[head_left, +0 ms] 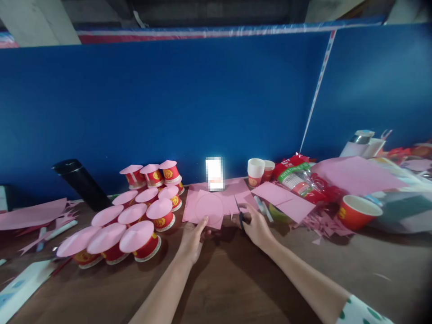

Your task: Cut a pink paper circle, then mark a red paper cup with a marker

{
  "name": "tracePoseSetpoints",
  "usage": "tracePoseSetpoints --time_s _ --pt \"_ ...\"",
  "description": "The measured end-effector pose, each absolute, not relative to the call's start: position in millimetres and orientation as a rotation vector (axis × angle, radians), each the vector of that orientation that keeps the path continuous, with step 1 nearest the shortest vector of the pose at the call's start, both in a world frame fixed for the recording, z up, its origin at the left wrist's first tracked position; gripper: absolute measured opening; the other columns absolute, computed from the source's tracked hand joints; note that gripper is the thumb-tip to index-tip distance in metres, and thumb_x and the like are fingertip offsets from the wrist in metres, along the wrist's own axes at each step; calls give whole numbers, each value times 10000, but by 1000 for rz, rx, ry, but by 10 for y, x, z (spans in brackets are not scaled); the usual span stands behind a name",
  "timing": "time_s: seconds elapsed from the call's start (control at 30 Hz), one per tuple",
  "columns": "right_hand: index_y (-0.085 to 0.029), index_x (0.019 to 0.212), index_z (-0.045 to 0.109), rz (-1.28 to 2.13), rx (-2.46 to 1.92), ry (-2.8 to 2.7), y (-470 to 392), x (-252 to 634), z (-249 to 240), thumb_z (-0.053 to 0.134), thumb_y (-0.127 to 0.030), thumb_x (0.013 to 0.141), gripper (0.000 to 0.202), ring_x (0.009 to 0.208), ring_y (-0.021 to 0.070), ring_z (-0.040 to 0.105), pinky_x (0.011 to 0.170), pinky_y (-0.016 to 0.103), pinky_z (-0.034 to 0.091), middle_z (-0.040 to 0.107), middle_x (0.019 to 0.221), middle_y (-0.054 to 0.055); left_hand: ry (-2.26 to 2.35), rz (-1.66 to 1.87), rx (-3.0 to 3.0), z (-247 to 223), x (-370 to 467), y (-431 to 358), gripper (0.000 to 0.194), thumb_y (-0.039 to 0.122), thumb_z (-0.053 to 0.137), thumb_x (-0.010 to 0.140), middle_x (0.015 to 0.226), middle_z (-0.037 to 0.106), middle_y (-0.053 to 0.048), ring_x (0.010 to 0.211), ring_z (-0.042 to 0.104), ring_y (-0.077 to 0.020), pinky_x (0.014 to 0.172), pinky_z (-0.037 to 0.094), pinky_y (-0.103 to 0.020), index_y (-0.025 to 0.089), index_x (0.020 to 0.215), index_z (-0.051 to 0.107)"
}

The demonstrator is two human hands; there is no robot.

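My left hand (193, 239) pinches the lower edge of a piece of pink paper (209, 208) that has a circle drawn on it. Scissors (240, 218) with dark handles are in my right hand (255, 226), just right of that paper, their blades pointing away from me. More pink paper (192, 191) lies flat behind and under the held piece. To the left stand several upturned red paper cups (144, 246) with gold marks, each topped by a shallow pink paper cone (137, 236).
A bright blurred-out screen (215, 174) stands against the blue partition (189, 103). On the right are upright cups (255, 171), a red-and-green plastic package (297, 177), pink scraps (329, 225) and an orange-red cup (359, 213). A black bottle (81, 184) leans at the left.
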State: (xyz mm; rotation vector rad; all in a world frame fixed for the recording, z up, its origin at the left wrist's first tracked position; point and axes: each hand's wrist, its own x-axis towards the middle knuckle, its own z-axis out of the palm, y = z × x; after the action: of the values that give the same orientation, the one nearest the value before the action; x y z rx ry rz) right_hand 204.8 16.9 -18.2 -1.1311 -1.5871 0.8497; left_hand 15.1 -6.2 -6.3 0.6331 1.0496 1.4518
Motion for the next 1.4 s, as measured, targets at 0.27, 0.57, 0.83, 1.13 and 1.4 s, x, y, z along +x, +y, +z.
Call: tracePoseSetpoints --time_s 0.27,0.57,0.83,1.13,1.4 --pt "-208 716 424 574 -1247 -1606 153 2027 -199 635 -250 637 230 499 138 502 478 228 370 531 556 -34 1059 1439 637 -118 139 -43 288 246 759 564 625 630 -17 514 582 -92 422 458 -154 105 761 605" --pt "-202 590 433 629 -1244 -1670 162 2035 -166 573 -295 691 196 476 115 415 444 214 324 490 522 -26 1058 1462 569 -90 150 -45 234 192 757 564 562 592 10 469 560 -80 406 450 -153 116 702 583" --pt "-214 572 343 558 -1183 -1632 169 2034 -218 606 -258 652 278 479 101 367 458 206 310 394 515 -57 1024 1430 596 -102 147 -53 244 203 747 588 603 606 10 483 562 -77 414 447 -151 125 753 586" --pt "-210 564 353 682 -1127 -1620 144 2022 -151 536 -166 656 209 470 108 430 445 197 311 461 507 -50 1041 1424 569 -71 154 -59 243 166 743 594 607 620 5 480 569 -74 414 442 -146 120 776 589" --pt "-213 599 391 596 -1177 -1617 150 2026 -122 561 -193 643 176 508 126 441 477 218 340 475 542 -36 1005 1415 621 -91 153 -61 282 194 752 580 658 643 -19 526 591 -94 419 447 -155 120 805 598"
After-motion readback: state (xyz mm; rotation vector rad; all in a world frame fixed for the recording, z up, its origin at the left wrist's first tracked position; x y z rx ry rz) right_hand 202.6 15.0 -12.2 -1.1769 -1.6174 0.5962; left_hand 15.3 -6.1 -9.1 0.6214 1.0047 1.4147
